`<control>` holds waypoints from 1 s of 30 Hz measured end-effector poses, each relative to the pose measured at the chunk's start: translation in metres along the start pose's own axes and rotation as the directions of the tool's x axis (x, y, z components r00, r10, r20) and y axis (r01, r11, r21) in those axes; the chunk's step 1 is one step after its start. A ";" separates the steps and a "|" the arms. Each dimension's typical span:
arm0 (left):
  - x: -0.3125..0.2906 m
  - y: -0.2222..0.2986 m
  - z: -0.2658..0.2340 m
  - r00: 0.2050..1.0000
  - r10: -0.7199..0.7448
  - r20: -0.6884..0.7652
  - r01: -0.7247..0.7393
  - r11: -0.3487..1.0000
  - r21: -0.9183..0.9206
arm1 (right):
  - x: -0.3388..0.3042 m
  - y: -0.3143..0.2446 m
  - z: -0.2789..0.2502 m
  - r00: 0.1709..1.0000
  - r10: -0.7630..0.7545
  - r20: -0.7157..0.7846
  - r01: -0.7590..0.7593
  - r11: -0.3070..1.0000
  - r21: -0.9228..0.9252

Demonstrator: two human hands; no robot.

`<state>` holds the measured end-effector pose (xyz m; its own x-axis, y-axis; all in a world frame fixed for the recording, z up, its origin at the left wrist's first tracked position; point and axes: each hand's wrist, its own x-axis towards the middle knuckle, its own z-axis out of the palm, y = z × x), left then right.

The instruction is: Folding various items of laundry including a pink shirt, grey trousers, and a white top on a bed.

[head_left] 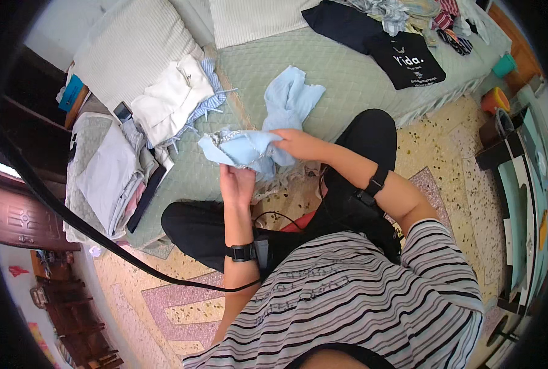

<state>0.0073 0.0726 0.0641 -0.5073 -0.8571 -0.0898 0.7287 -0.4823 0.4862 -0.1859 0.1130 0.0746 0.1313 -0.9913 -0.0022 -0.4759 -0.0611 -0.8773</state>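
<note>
A light blue garment (pixel 292 98) hangs between my two hands, its lower part lying on the quilted green sofa cover (pixel 243 67). Greyish trim runs along the bunched upper end, and I cannot tell what kind of garment it is. My left hand (pixel 238 184) grips that end from below, its fingers partly hidden behind the cloth. On the other side, my right hand (pixel 298 145) is closed on the fabric's edge.
Left of the garment lie folded white clothes (pixel 172 98) over a blue striped piece (pixel 209 92), and a pile with grey trousers (pixel 111 172). Black shirts (pixel 406 61) and a heap of mixed clothes (pixel 434 15) lie far right. A black cable (pixel 102 237) crosses the left side.
</note>
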 end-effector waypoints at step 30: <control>0.004 -0.018 -0.017 0.918 0.312 -0.245 0.112 0.388 0.915 | -0.019 -0.034 0.010 0.988 0.140 -0.070 -0.011 0.509 0.861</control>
<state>0.0001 0.0749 0.0401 -0.1255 -0.9817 -0.1434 -0.1949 -0.1174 0.9738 -0.1632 0.1354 0.0995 0.0019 -0.9958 -0.0916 0.5047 0.0800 -0.8596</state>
